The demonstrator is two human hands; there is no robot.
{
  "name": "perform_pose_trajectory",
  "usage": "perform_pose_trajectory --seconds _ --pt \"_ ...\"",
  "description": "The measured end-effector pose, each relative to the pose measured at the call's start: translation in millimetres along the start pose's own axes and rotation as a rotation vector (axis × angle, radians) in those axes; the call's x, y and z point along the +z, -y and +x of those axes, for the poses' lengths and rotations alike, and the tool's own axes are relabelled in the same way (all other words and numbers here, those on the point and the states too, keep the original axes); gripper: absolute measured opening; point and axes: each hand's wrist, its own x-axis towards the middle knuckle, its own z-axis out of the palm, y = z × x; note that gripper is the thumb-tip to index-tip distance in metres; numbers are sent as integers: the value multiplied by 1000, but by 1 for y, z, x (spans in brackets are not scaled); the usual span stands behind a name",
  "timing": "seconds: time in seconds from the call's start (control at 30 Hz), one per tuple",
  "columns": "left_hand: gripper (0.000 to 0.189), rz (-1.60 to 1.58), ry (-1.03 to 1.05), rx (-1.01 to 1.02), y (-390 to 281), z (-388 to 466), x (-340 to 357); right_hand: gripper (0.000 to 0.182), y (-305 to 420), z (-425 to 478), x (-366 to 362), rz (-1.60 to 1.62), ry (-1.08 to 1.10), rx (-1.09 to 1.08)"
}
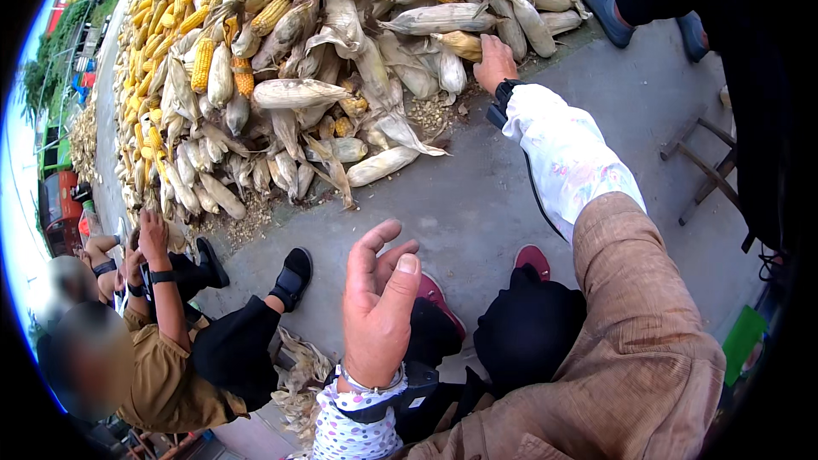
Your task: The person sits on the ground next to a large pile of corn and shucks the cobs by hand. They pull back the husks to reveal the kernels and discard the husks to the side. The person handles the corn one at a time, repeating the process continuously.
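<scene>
My right hand reaches out to the near edge of a big heap of corn. Its fingers are closed around one end of a corn ear in a yellow-brown husk; the fingertips are partly hidden. Close by lie a pale husked ear and loose kernels on the concrete. My left hand is raised above my lap, palm turned inward. Its fingers are half curled and apart, with nothing between them. A long ear in its husk lies at the heap's edge beyond it.
On the left a seated co-worker has both hands together at the heap. Another person's shoes are at the upper right, near a wooden stool. Stripped husks lie beside my left forearm. Bare corn cobs cover the heap's left side.
</scene>
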Motion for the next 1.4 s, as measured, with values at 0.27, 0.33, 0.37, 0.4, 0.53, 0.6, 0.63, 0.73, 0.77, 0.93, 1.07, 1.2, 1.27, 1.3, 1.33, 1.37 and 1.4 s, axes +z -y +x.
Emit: perform_pose_trajectory --seconds 0.27,0.33,0.37,0.4,0.53,0.6,0.63,0.73,0.77,0.93,1.07,1.2,1.27,1.3,1.33,1.37,1.4 --pt "42 -2 1 -68 -6 19 3 50 11 12 7 -102 24 59" --pt "42 15 15 -63 -7 20 4 52 8 4 -2 -80 -11 -14" --pt "42 24 23 -58 -8 20 5 53 6 0 -7 -70 -31 -51" --pt "42 21 33 -57 -9 19 5 55 7 -4 -17 -5 -75 -59" --pt "41 4 81 -38 -12 10 7 56 6 -18 -64 738 5 90" --pt "41 -1 101 -25 -10 4 9 53 16 -32 -99 1140 148 283" --pt "41 -2 110 -18 -7 2 10 51 27 -41 -122 1335 226 379" --pt "41 -66 147 9 3 -4 13 43 47 -66 -171 1575 339 457" --pt "41 -97 162 15 6 -6 15 42 49 -73 -182 1652 381 474" --pt "51 -459 248 -162 15 -22 25 46 72 -115 -222 1884 505 415" --pt "63 -684 211 -241 33 -10 36 44 96 -152 -249 1935 587 330" --pt "52 -909 47 -110 28 -3 44 48 103 -180 -263 1951 639 261" --pt "46 -970 14 -15 28 1 41 49 103 -189 -270 1940 642 231" --pt "44 -969 26 5 29 1 40 50 103 -192 -275 1945 661 225" --pt "43 -968 36 27 29 2 38 50 103 -195 -280 1951 681 219" --pt "42 -966 46 48 29 2 37 50 104 -197 -284 1956 702 213" --pt "35 -953 27 61 27 0 37 50 103 -199 -287 1960 655 240"
